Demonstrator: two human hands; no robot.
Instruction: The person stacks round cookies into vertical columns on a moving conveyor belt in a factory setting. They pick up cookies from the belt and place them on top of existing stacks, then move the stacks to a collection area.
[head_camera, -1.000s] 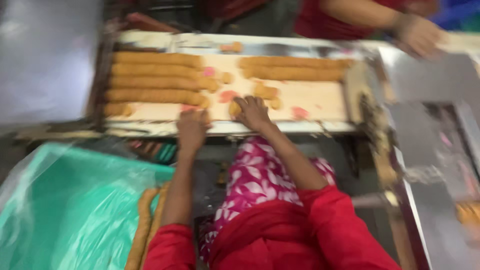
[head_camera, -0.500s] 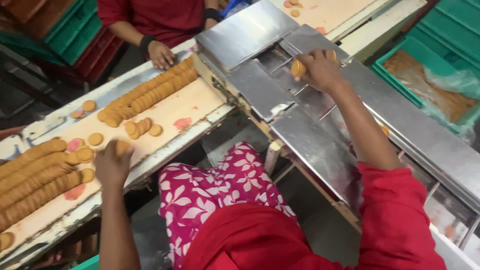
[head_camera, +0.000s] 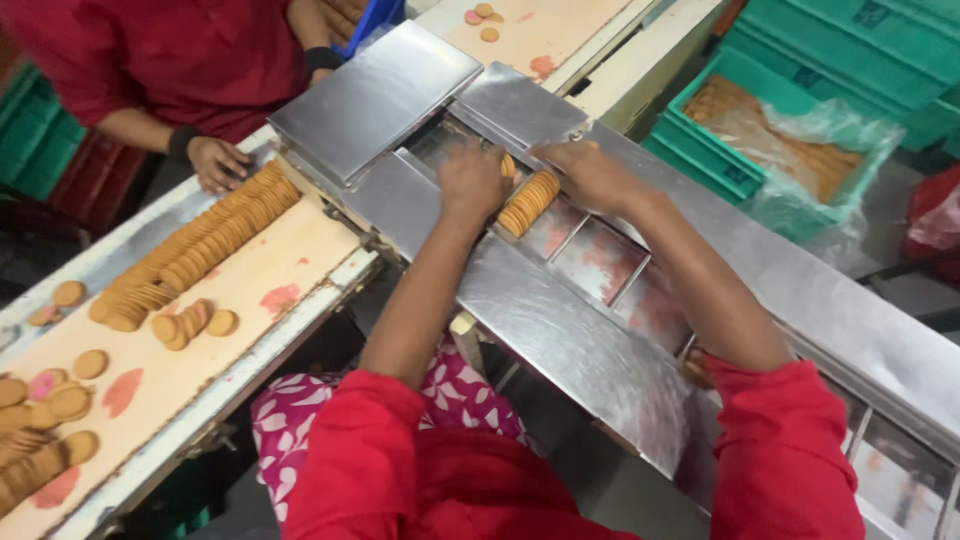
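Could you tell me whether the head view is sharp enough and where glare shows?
Head view: mostly sharp; both hands, left hand and right hand, and the biscuit stack read clearly. Soft glare whitens the steel cover and steel ledge. Frame edges look slightly soft.

Lighting is even and fairly bright, apparently from overhead; shadows are soft and short. The steel machine cover (head_camera: 375, 95) throws back a dull, pale sheen without hard glare, and the near steel panel (head_camera: 560, 330) shows a brushed, hazy reflection. The picture is moderately soft throughout. The stack of biscuits (head_camera: 528, 203) reads clearly; the far green crates (head_camera: 860, 50) are slightly smeared. The red sleeves nearest the viewer are blurred. Straight edges bend only slightly towards the corners.
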